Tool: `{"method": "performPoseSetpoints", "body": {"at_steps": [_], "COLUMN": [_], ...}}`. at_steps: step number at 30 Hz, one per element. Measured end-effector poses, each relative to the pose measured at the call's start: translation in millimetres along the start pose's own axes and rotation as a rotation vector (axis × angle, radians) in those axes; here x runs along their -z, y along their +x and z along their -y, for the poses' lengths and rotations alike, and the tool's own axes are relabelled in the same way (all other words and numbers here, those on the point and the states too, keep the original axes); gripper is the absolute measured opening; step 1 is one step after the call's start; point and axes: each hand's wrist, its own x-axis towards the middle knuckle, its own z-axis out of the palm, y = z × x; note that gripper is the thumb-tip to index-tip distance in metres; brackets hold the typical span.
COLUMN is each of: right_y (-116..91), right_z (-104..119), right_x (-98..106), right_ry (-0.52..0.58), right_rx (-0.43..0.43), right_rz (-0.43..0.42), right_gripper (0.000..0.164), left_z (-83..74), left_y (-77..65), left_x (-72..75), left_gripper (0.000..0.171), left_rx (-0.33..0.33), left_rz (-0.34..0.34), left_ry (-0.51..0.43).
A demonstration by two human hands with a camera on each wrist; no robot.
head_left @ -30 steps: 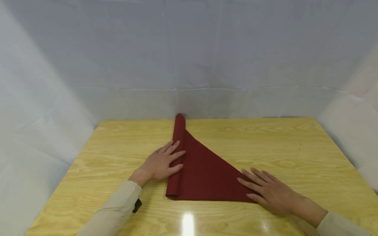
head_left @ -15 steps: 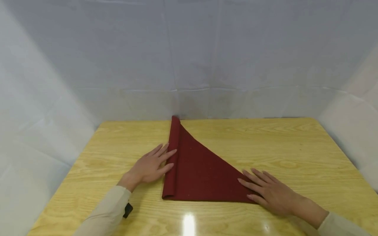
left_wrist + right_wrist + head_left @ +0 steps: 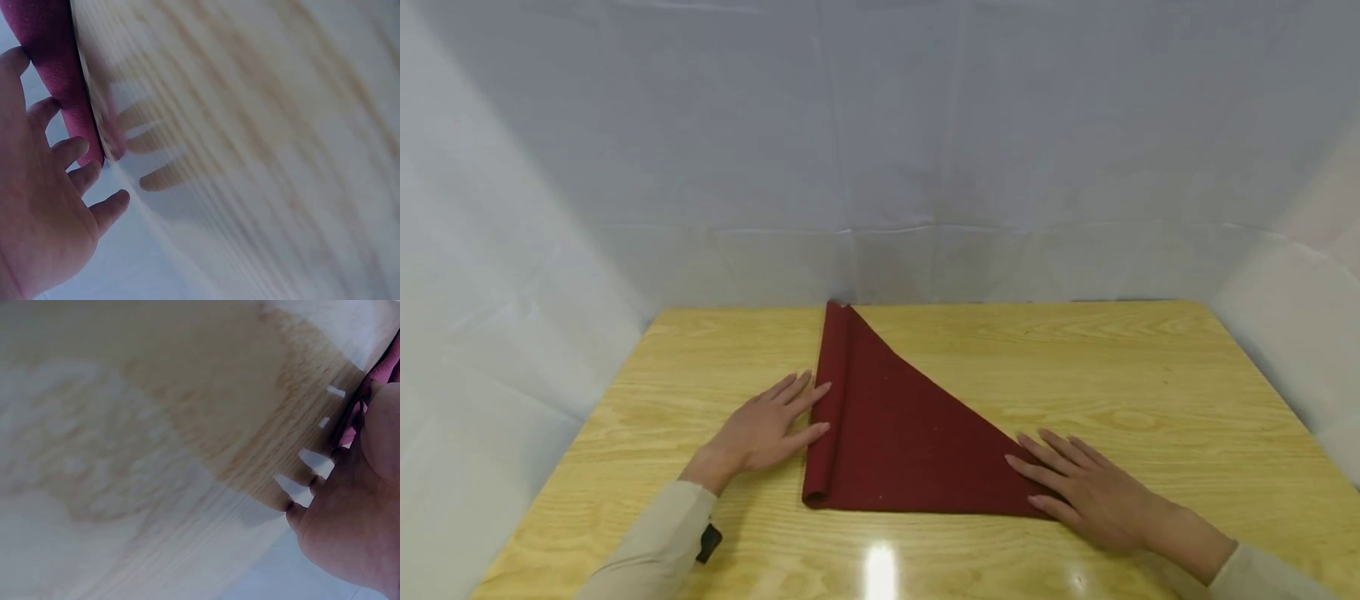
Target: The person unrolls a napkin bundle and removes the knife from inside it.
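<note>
A dark red cloth [image 3: 917, 442] lies on the wooden table, its left side rolled into a tube and its flat part narrowing toward the right. My left hand [image 3: 760, 431] touches the rolled edge [image 3: 827, 433] from the left with spread, fairly straight fingers. In the left wrist view, the fingertips of the left hand [image 3: 50, 187] meet the red roll [image 3: 56, 69]. My right hand [image 3: 1097, 492] rests with extended fingers on the cloth's right corner. The right wrist view has the right hand [image 3: 350, 506] at the frame's edge, with a bit of red cloth by its fingers.
The wooden table [image 3: 1150, 375] reaches back to a pale grey sheet [image 3: 887, 150] that hangs behind it. White sheeting [image 3: 490, 292] also stands along the left side. A dark strap piece [image 3: 709, 543] shows at the left sleeve.
The left hand has moved left, and the rolled edge has shifted left with it, growing thinner. More flat cloth shows beside the roll. The right hand has stayed nearly still.
</note>
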Motion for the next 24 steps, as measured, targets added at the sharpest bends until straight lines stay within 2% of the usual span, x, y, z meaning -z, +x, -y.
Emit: {"method": "performPoseSetpoints", "body": {"at_steps": [6, 12, 19, 24], "right_y": [0, 2, 3, 2], "right_z": [1, 2, 2, 1], "right_x": [1, 1, 1, 0], "right_ry": [0.009, 0.017, 0.035, 0.04], "right_rx": [-0.006, -0.007, -0.018, -0.028], "right_rz": [0.008, 0.011, 0.023, 0.028], "right_gripper": [0.047, 0.047, 0.047, 0.047], "left_z": [-3.4, -16.8, -31.5, -35.5], "left_y": [1.2, 10.3, 23.0, 28.4], "left_x": [-0.5, 2.4, -1.6, -4.5], "left_gripper": [0.066, 0.063, 0.062, 0.058], "left_rx": [-0.001, -0.036, -0.07, -0.084], "left_rz": [-0.023, -0.045, -0.006, 0.017], "left_ry": [0.048, 0.114, 0.148, 0.151]}}
